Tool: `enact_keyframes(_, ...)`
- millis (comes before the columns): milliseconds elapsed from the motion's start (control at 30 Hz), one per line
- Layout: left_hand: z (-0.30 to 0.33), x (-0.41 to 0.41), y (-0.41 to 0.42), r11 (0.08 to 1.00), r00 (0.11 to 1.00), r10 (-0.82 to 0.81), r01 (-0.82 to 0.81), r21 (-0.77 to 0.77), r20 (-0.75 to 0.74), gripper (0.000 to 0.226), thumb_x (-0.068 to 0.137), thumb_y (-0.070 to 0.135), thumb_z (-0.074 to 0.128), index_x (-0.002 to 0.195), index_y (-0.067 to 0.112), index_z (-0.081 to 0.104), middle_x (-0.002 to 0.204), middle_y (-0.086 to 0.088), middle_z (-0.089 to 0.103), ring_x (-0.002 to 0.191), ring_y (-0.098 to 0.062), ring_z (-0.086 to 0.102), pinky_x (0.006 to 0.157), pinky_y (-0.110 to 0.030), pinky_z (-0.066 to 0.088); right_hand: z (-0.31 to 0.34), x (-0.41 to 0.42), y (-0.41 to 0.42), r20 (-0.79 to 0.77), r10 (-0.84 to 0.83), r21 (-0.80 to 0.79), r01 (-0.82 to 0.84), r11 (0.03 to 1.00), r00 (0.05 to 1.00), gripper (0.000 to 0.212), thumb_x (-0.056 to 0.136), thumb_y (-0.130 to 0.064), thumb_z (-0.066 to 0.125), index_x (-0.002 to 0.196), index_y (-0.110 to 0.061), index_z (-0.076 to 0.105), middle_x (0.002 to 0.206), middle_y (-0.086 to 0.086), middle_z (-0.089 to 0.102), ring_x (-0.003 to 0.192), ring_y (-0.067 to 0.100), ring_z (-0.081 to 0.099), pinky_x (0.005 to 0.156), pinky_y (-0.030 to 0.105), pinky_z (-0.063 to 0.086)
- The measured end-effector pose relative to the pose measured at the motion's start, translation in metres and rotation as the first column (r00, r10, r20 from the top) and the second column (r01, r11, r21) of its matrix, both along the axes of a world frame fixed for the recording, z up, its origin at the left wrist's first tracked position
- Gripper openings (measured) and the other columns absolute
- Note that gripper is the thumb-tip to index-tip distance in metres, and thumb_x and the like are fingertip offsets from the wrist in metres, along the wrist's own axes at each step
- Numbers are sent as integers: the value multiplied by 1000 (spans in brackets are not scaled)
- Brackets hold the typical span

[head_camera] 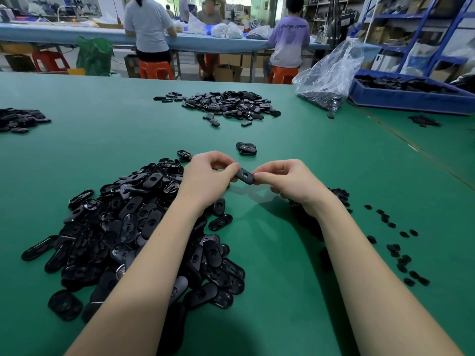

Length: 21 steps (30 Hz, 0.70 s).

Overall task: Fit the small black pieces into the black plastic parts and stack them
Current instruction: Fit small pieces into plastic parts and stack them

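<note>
Head view shows the left hand [208,173] and right hand [288,179] pinching one black plastic part [245,176] by its ends above the green counter [295,129], probably to steady its slot while seating a small piece, unfitted parts [133,227] piled close alongside.

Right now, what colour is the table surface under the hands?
Green: the table surface is plain green, without pattern. The head view, the only one, shows it.
</note>
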<state>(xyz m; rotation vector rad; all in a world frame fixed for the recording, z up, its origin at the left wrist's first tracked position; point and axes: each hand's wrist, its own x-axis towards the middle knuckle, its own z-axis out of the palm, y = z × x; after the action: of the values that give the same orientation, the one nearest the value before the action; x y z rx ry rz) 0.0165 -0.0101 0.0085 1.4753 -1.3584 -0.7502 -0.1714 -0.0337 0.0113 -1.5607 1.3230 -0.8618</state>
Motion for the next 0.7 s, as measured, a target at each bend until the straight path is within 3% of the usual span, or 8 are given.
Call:
enact_keyframes(100,1,-1,3,995,981,-82,90,-37,176,10,83,25,77,89,24,70,79,8,73,61,0,64,65,-16,48,-2,-3,-3,13,-35,-29,36,999,999,8,90,-22,74,83,-22,79,76,-11,72,51,-3,47,48,9,38)
enact_keyframes(167,1,-3,5,984,960,-164,176,-31,228,19,80,20,79,95,24,68,86,7,72,62,-2,66,64,-14,48,-4,-5,-4,2,-51,-41,51,998,999,11,92,-21,73,82,-23,78,75,-11,72,52,-3,48,51,9,39)
enact_keyframes(300,-1,-7,5,984,906,-133,169,-55,401,20,81,21,76,96,33,69,84,14,70,68,-6,66,79,-27,54,-4,-9,-6,-19,-53,-27,53,998,998,10,91,-24,73,83,-24,79,73,-15,72,52,1,46,50,11,39)
enact_keyframes(367,-2,-7,5,988,901,-109,146,-57,420,18,81,26,77,94,35,69,82,18,69,70,-5,66,82,-34,56,-1,-15,-7,-24,-87,-16,87,996,996,8,92,-27,72,87,-23,78,77,-13,76,57,7,47,55,16,42)
enact_keyframes(467,-4,-3,4,989,898,-102,137,-52,428,19,79,29,78,92,37,68,86,20,69,72,-6,66,84,-37,56,2,-32,-13,-204,-258,-108,240,965,944,12,91,-32,67,85,-28,77,79,-16,76,75,6,60,69,25,48)
enact_keyframes(567,-5,0,3,990,891,-103,135,-41,441,19,78,31,78,92,37,67,89,20,69,72,-7,66,84,-38,56,1,-44,-14,-413,-318,-139,287,948,853,11,88,-33,66,85,-32,76,88,-16,74,97,12,65,89,35,55)
enact_keyframes(633,-6,0,3,990,888,-106,134,-32,448,19,79,32,78,92,37,67,90,20,69,73,-7,66,84,-38,56,0,-44,-13,-471,-304,-143,269,952,828,8,85,-33,69,83,-35,76,88,-20,73,99,13,66,89,35,55)
enact_keyframes(700,-7,-1,3,991,885,-106,134,-30,453,19,79,33,78,93,37,67,90,21,69,73,-6,66,84,-37,56,-1,-37,-11,-532,-286,-167,233,958,797,4,82,-37,72,82,-37,76,86,-23,72,95,11,65,78,29,50)
